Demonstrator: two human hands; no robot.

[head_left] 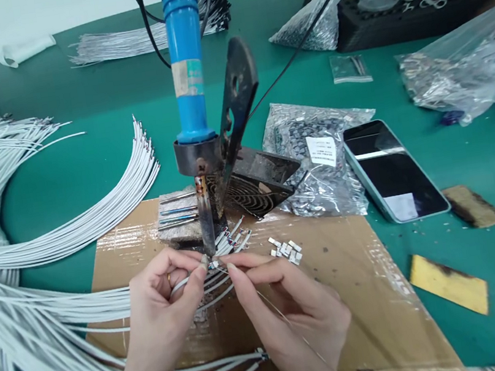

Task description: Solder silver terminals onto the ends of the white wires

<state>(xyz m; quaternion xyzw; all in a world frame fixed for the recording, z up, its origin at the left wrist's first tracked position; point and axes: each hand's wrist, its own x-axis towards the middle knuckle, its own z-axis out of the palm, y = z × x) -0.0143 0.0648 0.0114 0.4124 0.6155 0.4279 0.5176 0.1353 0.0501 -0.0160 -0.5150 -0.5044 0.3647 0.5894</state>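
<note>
A white cable [180,286] has its end, with a small pale connector [215,264], directly under the tip of a blue-handled soldering iron [183,40], which points down from 12 o'clock; whether tip and connector touch is too small to tell. The left hand [167,303], at 8 o'clock of the connector, pinches the cable between thumb and fingers. The right hand [293,302], at 4 o'clock, pinches a thin wire [278,310] between thumb and forefinger, its fingertips just beside the connector. At 3 o'clock, near the right hand, small metallic pieces [286,250] lie in a cluster on the cardboard [367,304]. A pad [175,234] with metal rods lies at 11 o'clock. Further out, a large cable bundle [93,307] spreads at 9 o'clock. On the green bench [122,92], a silvery bag [318,162] sits at 2 o'clock, a phone [395,176] just past it, and a yellow sponge [451,285] between 3 and 4.
</note>
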